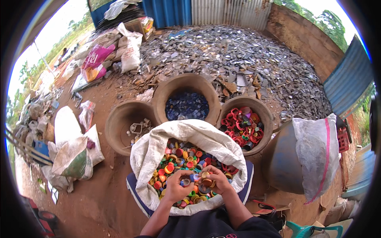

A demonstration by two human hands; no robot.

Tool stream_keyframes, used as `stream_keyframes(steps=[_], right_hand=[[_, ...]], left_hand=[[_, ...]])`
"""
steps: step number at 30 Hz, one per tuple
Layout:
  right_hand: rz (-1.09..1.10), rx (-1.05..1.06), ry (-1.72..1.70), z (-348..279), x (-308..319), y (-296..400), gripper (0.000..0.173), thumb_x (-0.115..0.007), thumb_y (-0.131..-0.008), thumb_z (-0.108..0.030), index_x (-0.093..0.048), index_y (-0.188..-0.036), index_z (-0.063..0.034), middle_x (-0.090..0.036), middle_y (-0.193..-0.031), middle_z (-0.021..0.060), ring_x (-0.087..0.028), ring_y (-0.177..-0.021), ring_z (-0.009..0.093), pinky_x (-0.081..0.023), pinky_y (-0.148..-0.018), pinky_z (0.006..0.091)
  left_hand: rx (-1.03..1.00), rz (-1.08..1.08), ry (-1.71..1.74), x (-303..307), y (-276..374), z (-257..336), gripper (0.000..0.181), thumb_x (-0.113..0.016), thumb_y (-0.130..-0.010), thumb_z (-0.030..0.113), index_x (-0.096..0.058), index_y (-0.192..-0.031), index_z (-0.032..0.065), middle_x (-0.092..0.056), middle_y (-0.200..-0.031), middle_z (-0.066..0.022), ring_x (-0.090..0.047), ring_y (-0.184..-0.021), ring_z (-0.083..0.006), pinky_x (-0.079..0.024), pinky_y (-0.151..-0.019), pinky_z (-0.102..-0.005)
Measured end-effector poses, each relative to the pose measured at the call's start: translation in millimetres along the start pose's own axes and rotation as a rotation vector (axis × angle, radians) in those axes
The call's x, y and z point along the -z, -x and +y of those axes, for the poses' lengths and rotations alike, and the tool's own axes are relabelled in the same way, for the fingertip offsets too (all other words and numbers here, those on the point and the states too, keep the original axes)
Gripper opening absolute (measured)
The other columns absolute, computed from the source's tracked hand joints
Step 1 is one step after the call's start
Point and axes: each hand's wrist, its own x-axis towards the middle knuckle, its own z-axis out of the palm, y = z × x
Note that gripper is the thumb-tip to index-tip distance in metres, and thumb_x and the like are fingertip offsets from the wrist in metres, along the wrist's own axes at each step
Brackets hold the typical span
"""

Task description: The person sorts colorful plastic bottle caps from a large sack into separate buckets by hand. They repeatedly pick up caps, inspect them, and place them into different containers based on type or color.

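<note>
An open white woven sack full of mixed plastic bottle caps sits before me with its rim rolled outward. Both of my hands are over the caps inside it. My left hand curls its thumb and forefinger around a blue bottle cap. Close beside it, my right hand pinches a yellowish bottle cap between thumb and fingers. Small blue and white caps show between the two hands; which hand, if either, touches them is unclear.
Beyond the sack stand three round basins: one with white pieces, one with blue caps, one with red rings and mixed pieces. A large tub draped with a sack stands right. Plastic shards cover the ground behind.
</note>
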Motion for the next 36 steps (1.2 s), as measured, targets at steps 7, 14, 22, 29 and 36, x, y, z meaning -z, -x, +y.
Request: stream_keyframes(steps=[7,14,22,29,36], right_hand=[[0.214,0.5,-0.427,-98.2,39.1,-22.0,0.045,-0.056,-0.091,-0.034,-0.043,-0.125,-0.0076,-0.05,-0.122,0.0192,-0.052,-0.115,0.037,-0.05,-0.085,0.0554],[0.656,0.482,-0.357,-85.6,64.1,-15.4,0.081,-0.056,-0.09,-0.045,-0.013,-0.149,-0.011,-0.02,-0.149,0.0217,-0.028,-0.138,0.035,-0.033,-0.104,0.0624],[-0.012,-0.008,0.654,-0.3,5.9,-0.9,0.038,-0.068,-0.087,-0.014,-0.052,-0.119,-0.0013,-0.064,-0.099,0.0064,-0.063,-0.083,0.01,-0.052,-0.065,0.0259],[0.014,-0.144,0.958,-8.5,-8.7,-5.8,0.024,-0.07,-0.084,-0.01,-0.063,-0.104,0.001,-0.068,-0.087,0.0053,-0.064,-0.075,0.01,-0.053,-0.066,0.0261],[-0.234,-0.103,1.556,-37.3,-16.4,-39.6,0.027,-0.073,-0.073,-0.019,-0.065,-0.091,-0.0007,-0.069,-0.08,0.0102,-0.067,-0.077,0.017,-0.052,-0.071,0.033]], left_hand=[[0.1,0.075,0.171,6.9,10.5,-18.4,0.037,-0.069,-0.073,-0.007,-0.053,-0.106,-0.0045,-0.062,-0.107,-0.0137,-0.064,-0.089,-0.0156,-0.053,-0.076,-0.0269],[0.124,0.045,0.195,-4.9,6.8,-22.1,0.043,-0.07,-0.07,-0.008,-0.048,-0.107,-0.0026,-0.059,-0.105,-0.0137,-0.062,-0.093,-0.0179,-0.053,-0.081,-0.0309],[-0.001,0.045,-0.122,-21.4,3.5,-24.4,0.046,-0.08,-0.065,0.011,-0.055,-0.103,0.0025,-0.067,-0.088,-0.01,-0.067,-0.082,-0.0181,-0.054,-0.072,-0.0302],[-0.035,-0.014,-0.294,-19.8,14.3,-18.2,0.047,-0.078,-0.068,0.009,-0.055,-0.108,0.001,-0.068,-0.095,-0.013,-0.069,-0.088,-0.0208,-0.056,-0.076,-0.032],[0.054,-0.016,-0.215,-19.2,25.6,-25.4,0.049,-0.074,-0.073,0.017,-0.053,-0.113,-0.0013,-0.057,-0.106,-0.017,-0.06,-0.097,-0.0308,-0.05,-0.082,-0.0383]])
